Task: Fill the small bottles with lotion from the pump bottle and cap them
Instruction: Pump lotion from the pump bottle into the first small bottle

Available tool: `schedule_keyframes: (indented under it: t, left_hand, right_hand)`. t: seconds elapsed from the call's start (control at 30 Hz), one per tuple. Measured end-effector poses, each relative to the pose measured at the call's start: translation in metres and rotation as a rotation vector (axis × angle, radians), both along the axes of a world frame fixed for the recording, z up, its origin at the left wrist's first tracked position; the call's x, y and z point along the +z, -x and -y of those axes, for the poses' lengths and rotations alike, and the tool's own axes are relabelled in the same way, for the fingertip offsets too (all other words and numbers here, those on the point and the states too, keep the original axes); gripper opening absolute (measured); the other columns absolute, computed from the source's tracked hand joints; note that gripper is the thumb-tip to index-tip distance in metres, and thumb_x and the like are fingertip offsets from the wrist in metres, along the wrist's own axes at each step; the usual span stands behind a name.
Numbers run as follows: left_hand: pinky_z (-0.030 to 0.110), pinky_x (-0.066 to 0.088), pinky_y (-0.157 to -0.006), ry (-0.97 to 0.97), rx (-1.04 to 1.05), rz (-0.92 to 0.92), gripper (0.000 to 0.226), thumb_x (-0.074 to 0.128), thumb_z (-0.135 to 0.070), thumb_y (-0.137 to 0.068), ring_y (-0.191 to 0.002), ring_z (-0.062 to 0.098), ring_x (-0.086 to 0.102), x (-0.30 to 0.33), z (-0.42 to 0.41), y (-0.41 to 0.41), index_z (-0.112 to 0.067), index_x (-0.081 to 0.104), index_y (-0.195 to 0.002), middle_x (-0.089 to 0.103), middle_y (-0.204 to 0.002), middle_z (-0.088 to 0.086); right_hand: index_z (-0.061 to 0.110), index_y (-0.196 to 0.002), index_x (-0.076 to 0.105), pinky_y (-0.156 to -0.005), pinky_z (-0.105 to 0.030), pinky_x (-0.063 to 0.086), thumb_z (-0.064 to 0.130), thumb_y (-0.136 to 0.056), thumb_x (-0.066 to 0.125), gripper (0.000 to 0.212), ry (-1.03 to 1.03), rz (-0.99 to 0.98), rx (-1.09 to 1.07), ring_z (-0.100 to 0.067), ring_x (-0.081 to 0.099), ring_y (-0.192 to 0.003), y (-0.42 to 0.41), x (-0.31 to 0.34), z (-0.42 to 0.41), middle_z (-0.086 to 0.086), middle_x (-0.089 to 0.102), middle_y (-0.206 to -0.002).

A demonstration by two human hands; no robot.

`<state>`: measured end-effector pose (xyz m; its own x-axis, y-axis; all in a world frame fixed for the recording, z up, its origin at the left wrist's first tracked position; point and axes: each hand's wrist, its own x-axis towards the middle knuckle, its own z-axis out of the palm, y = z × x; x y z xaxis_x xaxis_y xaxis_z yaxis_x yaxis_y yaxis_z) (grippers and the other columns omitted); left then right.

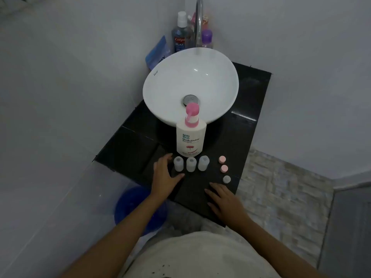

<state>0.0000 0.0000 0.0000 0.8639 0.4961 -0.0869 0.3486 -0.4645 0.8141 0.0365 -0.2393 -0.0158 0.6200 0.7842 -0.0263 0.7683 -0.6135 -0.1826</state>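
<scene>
A white pump bottle with a pink pump head stands on the black counter in front of the basin. Three small translucent bottles stand uncapped in a row just before it: left bottle, middle bottle, right bottle. To their right lie three loose caps: two pink caps and a grey cap. My left hand rests open on the counter, fingers curved beside the left bottle without gripping it. My right hand lies flat and empty near the counter's front edge, below the caps.
A white round basin with a chrome tap fills the back of the counter. Behind it stand a mouthwash bottle, a purple-capped bottle and a blue packet. A blue bucket sits on the floor at left.
</scene>
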Motion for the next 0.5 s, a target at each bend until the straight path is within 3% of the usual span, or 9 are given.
schedule_keyframes:
  t: [0.1,0.17,0.3,0.37,0.5]
  left_hand:
    - [0.030,0.044,-0.088,-0.026,-0.039,-0.040,0.041,0.075,-0.024,-0.076,-0.110,0.017,0.049,0.001,-0.001,-0.004,-0.020,0.058,-0.113,0.061,-0.113,0.000]
    - [0.022,0.041,-0.082,0.016,-0.022,-0.071,0.033,0.073,-0.026,-0.077,-0.104,0.012,0.051,0.000,-0.002,-0.003,-0.023,0.059,-0.107,0.061,-0.110,0.000]
    - [0.021,0.046,-0.084,0.091,0.027,-0.033,0.028,0.073,-0.023,-0.077,-0.098,0.006,0.057,0.013,-0.004,0.007,-0.025,0.056,-0.099,0.062,-0.103,-0.005]
    - [0.016,0.047,-0.083,0.129,0.068,0.019,0.030,0.074,-0.015,-0.077,-0.095,-0.001,0.058,0.028,-0.005,0.011,-0.024,0.056,-0.099,0.062,-0.099,-0.011]
    - [0.004,0.045,-0.079,0.130,0.074,0.138,0.032,0.072,-0.012,-0.079,-0.093,-0.011,0.057,0.064,-0.007,0.013,-0.022,0.055,-0.104,0.060,-0.099,-0.017]
  right_hand:
    - [0.021,-0.122,0.060,-0.092,-0.029,0.050,0.038,-0.081,0.062,0.044,-0.020,-0.033,-0.004,-0.019,0.060,-0.115,-0.001,0.000,-0.001,-0.006,0.060,-0.128]
    - [0.020,-0.123,0.059,-0.093,-0.029,0.049,0.036,-0.081,0.065,0.045,0.006,-0.041,0.002,-0.021,0.059,-0.117,-0.002,0.002,-0.002,-0.008,0.059,-0.129]
    - [0.019,-0.132,0.051,-0.102,-0.028,0.039,0.041,-0.091,0.045,0.048,-0.021,-0.190,-0.020,-0.020,0.049,-0.125,-0.006,0.021,-0.007,-0.006,0.052,-0.136]
    - [0.018,-0.126,0.056,-0.097,-0.023,0.043,0.046,-0.090,0.038,0.049,-0.209,-0.243,-0.084,-0.012,0.054,-0.114,-0.011,0.047,-0.017,-0.002,0.059,-0.125]
    - [0.014,-0.105,0.065,-0.074,-0.010,0.043,0.034,-0.091,0.049,0.029,-0.731,-0.203,-0.226,-0.001,0.054,-0.084,-0.042,0.131,-0.049,0.002,0.063,-0.094]
